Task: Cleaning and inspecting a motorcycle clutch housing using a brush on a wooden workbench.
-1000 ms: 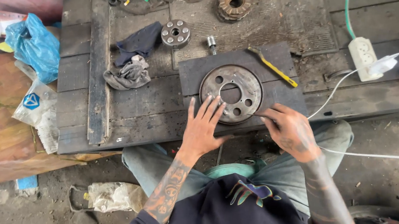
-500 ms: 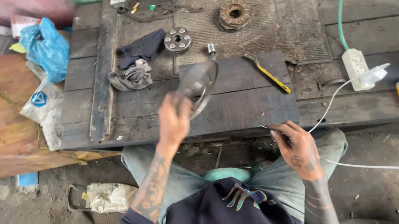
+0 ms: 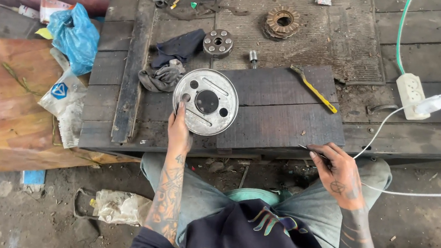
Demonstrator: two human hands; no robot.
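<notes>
The person is sitting at a low, dark wooden worktop point(image 3: 264, 117), knees showing in grey trousers under its front edge. The left hand point(image 3: 179, 131) is reaching forward with the fingers pressed together and lying flat, the fingertips touching the lower left rim of a round metal disc point(image 3: 206, 102). The disc is lying flat on the worktop, its pale, shiny face turned up, with a dark hole in the middle and several smaller holes around it. It is resting half on a darker board that covers the front of the worktop.

The right hand point(image 3: 337, 173) is hovering at the front edge of the worktop, well apart from the disc. Its thumb and fingers are pinching a thin metal pin point(image 3: 309, 149), which is pointing left; the pin is too small to make out further.

Just behind the disc, a bundle of dark rags point(image 3: 168, 65) is lying to the left, and a small round hub point(image 3: 218, 43) and a short bolt point(image 3: 253, 59) are sitting near it. A yellow-handled tool point(image 3: 314, 89) is lying at an angle to the right of the disc. Further back, a rusty toothed ring point(image 3: 282, 22) is resting on a ribbed mat. A white power strip point(image 3: 411, 91) with a plug and white cable is sitting at the right, and a blue plastic bag point(image 3: 75, 37) is lying off the left end.
</notes>
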